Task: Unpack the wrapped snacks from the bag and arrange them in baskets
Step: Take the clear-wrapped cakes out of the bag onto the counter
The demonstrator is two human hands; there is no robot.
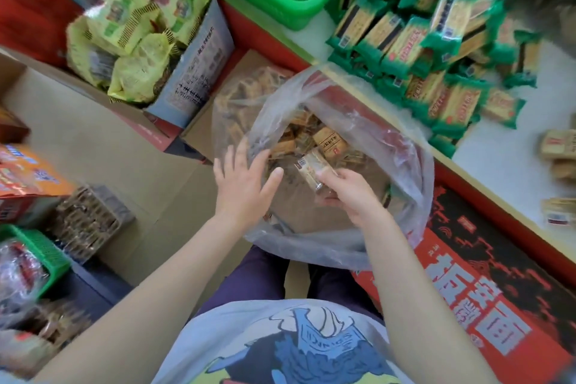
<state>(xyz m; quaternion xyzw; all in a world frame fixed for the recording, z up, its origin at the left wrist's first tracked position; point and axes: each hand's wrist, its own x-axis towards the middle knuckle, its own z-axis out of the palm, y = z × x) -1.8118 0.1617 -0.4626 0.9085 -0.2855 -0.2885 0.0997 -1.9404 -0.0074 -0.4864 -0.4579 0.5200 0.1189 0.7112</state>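
A large clear plastic bag (pixel 389 146) stands open in front of me, with several brown wrapped snacks (pixel 330 137) at its bottom. My right hand (pixel 349 193) is inside the bag and grips one wrapped snack (pixel 311 165) with a pale label. With straight, spread fingers, my left hand (pixel 243 181) lies against the bag's left rim. An empty green basket (pixel 299 6) sits on the white shelf at the top. Right of it lies a heap of green-and-gold wrapped snacks (pixel 436 50).
A carton of yellow-green packets (pixel 131 40) stands upper left. A red and black box (pixel 486 290) lies at my right. A small green basket (pixel 46 252) of red-wrapped items sits lower left, beside a block of brown snacks (pixel 87 218). A few brown snacks (pixel 558 143) lie on the shelf's right side.
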